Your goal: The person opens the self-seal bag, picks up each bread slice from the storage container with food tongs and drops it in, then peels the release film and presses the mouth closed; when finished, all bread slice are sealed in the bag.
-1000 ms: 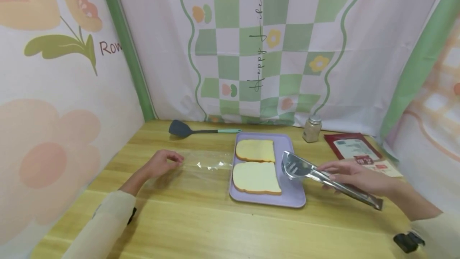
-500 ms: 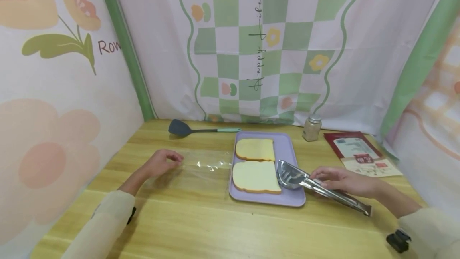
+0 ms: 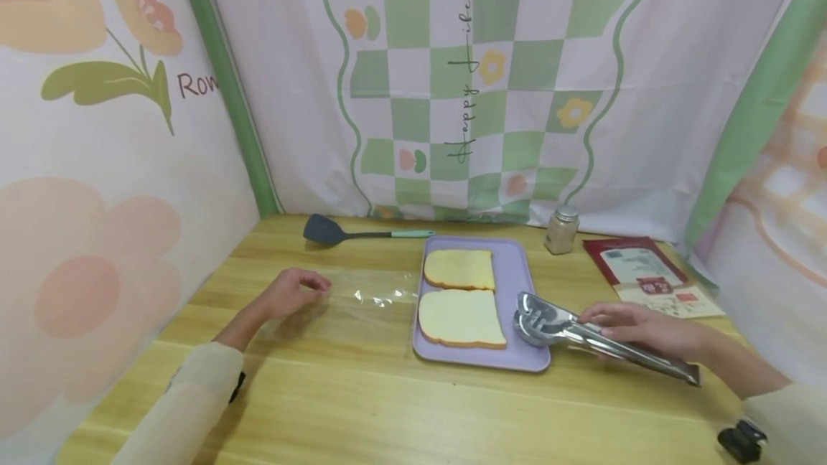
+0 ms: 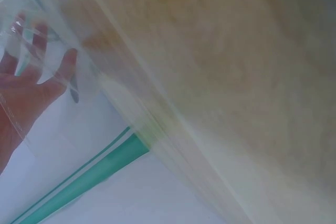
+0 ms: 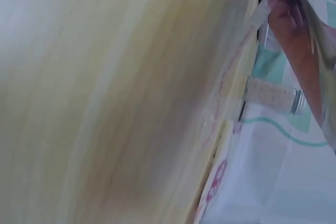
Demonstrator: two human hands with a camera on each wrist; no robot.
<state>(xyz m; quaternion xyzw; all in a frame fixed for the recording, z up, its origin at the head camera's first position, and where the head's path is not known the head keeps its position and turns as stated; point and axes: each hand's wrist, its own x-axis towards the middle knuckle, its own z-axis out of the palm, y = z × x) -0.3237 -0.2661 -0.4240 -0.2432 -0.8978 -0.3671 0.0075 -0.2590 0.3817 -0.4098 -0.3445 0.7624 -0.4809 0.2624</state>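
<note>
My right hand (image 3: 652, 332) grips metal food tongs (image 3: 575, 332), their flat head over the right side of a lilac tray (image 3: 512, 257). On that tray lie two slices of bread, a yellower far slice (image 3: 459, 269) and a paler near slice (image 3: 460, 318). The tongs' head is just right of the near slice and holds no bread. To the left of the tray is a clear plastic sheet or bag (image 3: 377, 298). My left hand (image 3: 293, 294) is at its left end, and in the left wrist view its fingers are spread apart behind clear film.
A dark spatula (image 3: 326, 230) with a mint handle lies behind the plastic. At the back right stands a small glass jar (image 3: 561, 232) with a metal lid, and a red-and-cream packet (image 3: 649, 275) lies beside it. A printed curtain (image 3: 297, 128) hangs along the table's back edge.
My right hand has moved the tongs left and towards me, up to the near slice, then back to the right. The left hand, bread and tray have stayed in place.
</note>
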